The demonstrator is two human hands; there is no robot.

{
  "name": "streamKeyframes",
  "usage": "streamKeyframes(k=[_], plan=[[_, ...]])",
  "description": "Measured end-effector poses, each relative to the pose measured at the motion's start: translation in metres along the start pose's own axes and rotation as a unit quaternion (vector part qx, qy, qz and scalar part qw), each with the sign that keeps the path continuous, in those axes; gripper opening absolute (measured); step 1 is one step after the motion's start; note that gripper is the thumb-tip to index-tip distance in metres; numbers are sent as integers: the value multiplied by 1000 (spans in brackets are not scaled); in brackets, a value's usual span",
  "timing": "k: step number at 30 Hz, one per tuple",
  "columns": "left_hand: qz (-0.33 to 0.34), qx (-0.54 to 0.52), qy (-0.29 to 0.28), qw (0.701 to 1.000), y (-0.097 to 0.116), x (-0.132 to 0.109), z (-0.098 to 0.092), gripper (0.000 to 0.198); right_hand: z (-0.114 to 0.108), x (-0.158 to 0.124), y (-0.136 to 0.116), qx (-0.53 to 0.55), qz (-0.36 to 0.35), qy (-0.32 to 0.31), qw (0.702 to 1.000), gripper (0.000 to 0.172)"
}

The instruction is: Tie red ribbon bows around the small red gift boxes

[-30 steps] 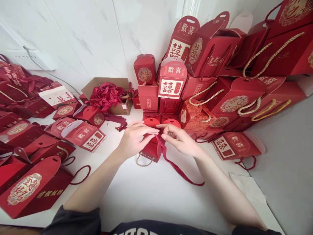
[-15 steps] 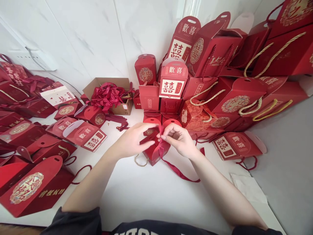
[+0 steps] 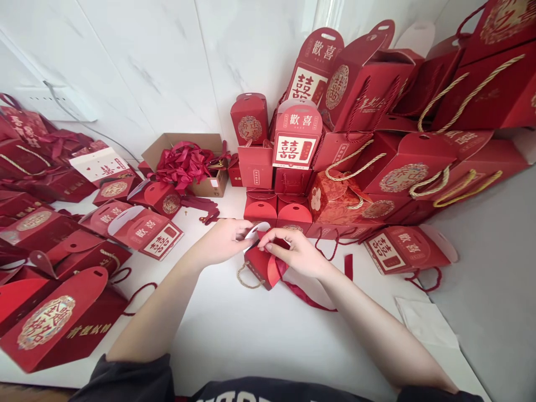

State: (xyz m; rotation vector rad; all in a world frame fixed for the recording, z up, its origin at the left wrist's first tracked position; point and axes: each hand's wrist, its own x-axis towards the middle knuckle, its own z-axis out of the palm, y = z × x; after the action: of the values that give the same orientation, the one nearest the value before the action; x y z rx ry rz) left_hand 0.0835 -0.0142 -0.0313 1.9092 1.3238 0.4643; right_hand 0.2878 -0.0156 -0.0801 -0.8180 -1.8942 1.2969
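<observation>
A small red gift box (image 3: pixel 260 267) stands at an angle on the white table, with a cord handle (image 3: pixel 250 283) hanging at its near left side. My left hand (image 3: pixel 226 241) is closed on one of its top flaps (image 3: pixel 258 229), whose pale inner face shows. Over the box's top, my right hand (image 3: pixel 295 252) pinches with thumb and fingers at what looks like the dark red ribbon. That ribbon (image 3: pixel 307 297) trails from the box's right side in a loop onto the table. The exact pinch point is partly hidden by the fingers.
An open cardboard box (image 3: pixel 215 187) full of ribbon stands by the wall. Stacked red gift boxes (image 3: pixel 393 167) fill the back right, and more (image 3: pixel 62 318) crowd the left. One lies on its side at right (image 3: pixel 404 251). White paper (image 3: pixel 427 321) lies near the right edge.
Both hands have come down slightly, and the right has moved left. A flap of the box now tilts open in my left hand. The ribbon no longer stands up between the hands.
</observation>
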Motion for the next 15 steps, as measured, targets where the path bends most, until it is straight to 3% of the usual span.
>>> streamKeyframes(k=[6,12,15], plan=[[15,8,-16,1000,-2,0,3,19,1,0,1,0,0,-7,1000,17],[22,-55,-96,994,1,-5,-6,23,0,1,2,8,-4,-18,1000,18],[2,-36,-84,996,3,-5,-9,26,0,0,-1,-1,-1,-28,1000,18]])
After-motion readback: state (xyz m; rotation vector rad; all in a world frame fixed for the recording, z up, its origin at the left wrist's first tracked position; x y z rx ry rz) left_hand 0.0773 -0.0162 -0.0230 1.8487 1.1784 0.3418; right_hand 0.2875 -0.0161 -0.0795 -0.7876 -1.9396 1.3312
